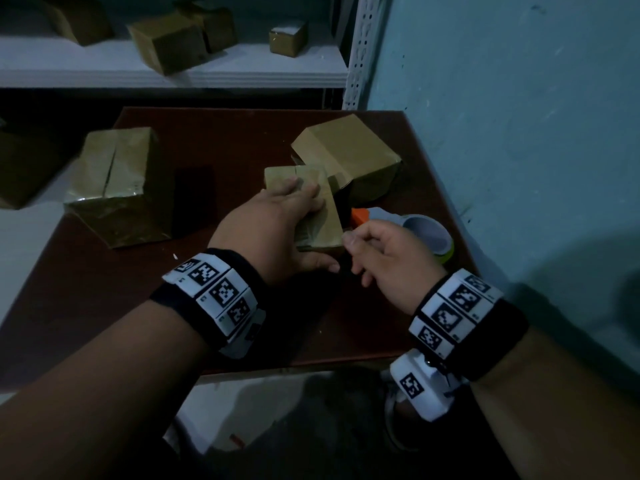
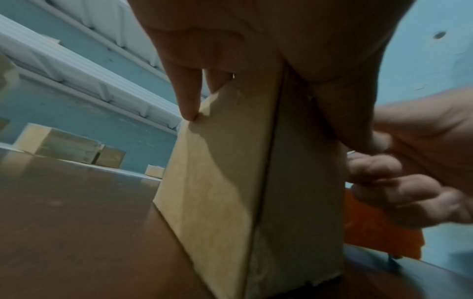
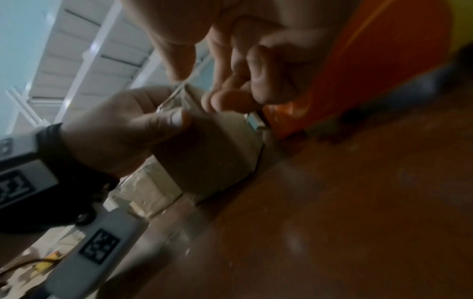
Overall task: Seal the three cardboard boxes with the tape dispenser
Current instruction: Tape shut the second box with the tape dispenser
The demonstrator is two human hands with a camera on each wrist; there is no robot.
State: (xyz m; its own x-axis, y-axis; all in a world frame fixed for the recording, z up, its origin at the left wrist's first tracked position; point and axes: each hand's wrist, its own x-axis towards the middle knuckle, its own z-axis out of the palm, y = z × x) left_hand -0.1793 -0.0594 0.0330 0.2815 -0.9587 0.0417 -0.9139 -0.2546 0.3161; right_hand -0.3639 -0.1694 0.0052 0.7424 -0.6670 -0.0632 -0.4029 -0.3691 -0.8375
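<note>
Storeroom; metal shelving [image 1: 360, 50] (boxes [image 1: 166, 43] stacked); bare wall [image 1: 519, 98]

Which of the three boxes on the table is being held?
The small middle box, gripped by the left hand; the other two stand untouched.

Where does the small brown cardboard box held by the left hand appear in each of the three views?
Head: small brown cardboard box at centre, under the left hand.
Left wrist: box fills the middle, standing on the table.
Right wrist: box left of centre, behind the thumb.
Shared landmark: orange tape dispenser beside the box.
</note>
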